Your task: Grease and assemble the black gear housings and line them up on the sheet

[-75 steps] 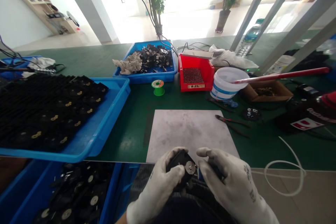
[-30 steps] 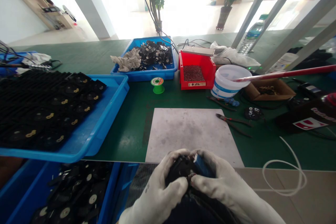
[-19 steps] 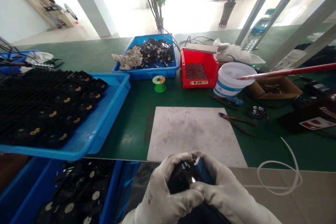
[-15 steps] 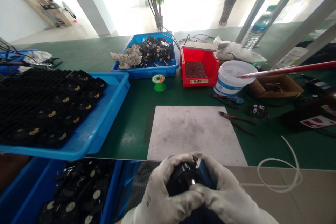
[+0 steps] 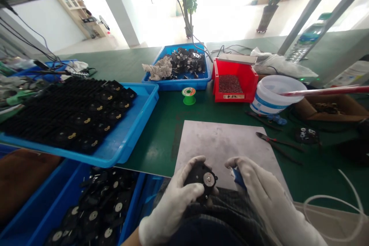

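Observation:
My gloved left hand (image 5: 169, 204) is closed on a black plastic part with a silver disc (image 5: 201, 177), thumb on its near side. The disc faces up, and the part is just over the near edge of a stained white sheet (image 5: 213, 142). My gloved right hand (image 5: 261, 190) is to the right, apart from the part. Its fingers curl round a small blue object with a whitish end (image 5: 238, 178). Most of that object is hidden by the glove, so I cannot tell its kind.
A blue tray (image 5: 135, 123) of stacked black parts stands left, above a lower blue bin (image 5: 134, 203) of similar parts. Behind are a green spool (image 5: 189, 98), a red bin (image 5: 216, 96) and a white bucket (image 5: 259, 100). Cutting pliers (image 5: 273, 140) rest at the sheet's right edge.
Both hands were together around the black part; now they are apart. The right hand has moved right with the blue object, and the silver disc has come into sight. The view has shifted left.

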Available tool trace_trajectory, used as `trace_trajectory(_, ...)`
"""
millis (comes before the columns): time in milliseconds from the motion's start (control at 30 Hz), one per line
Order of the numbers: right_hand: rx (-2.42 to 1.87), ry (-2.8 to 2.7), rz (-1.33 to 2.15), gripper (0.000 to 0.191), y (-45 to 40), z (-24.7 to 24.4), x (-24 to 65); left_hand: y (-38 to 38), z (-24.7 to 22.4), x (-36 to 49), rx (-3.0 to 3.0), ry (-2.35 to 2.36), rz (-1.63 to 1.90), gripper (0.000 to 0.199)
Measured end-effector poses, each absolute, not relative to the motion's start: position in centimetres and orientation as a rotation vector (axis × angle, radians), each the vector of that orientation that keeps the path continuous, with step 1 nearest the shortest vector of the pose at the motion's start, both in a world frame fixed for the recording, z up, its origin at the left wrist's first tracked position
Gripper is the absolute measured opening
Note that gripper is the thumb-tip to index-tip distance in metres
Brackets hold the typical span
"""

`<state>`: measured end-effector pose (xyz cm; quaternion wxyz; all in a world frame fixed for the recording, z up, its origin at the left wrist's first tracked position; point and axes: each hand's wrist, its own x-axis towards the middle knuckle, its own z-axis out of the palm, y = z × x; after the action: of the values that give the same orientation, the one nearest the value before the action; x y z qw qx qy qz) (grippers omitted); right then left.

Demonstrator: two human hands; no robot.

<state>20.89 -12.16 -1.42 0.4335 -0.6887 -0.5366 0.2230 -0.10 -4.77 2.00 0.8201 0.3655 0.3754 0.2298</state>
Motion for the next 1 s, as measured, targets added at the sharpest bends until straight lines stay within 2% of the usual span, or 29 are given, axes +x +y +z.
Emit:
trace_trajectory(133, -1.861, -1.337, 0.544, 0.027, -12.6, 0.9, 19.0, -4.8, 0.6, -0.4, 0.823, 0.798, 0.541, 0.058)
trace_trajectory(300, -1.795, -1.437, 0.373, 0.034, -12.2, 1.7, 17.7, -4.9, -0.5, -0.7, 0.981, 0.822, 0.525, 0.058)
trace_trajectory(500, -1.647, -1.595, 0.159, 0.029, -11.0, 1.2, 18.0, -5.1, 0.4, -0.8, 1.039, 0.867, 0.525, 0.060)
trace_trajectory(1000, -1.624, -1.657, 0.173, 0.028, -10.8, 2.3, 17.8, -4.9, 0.9, -0.9, 1.166, 0.904, 0.486, 0.055)
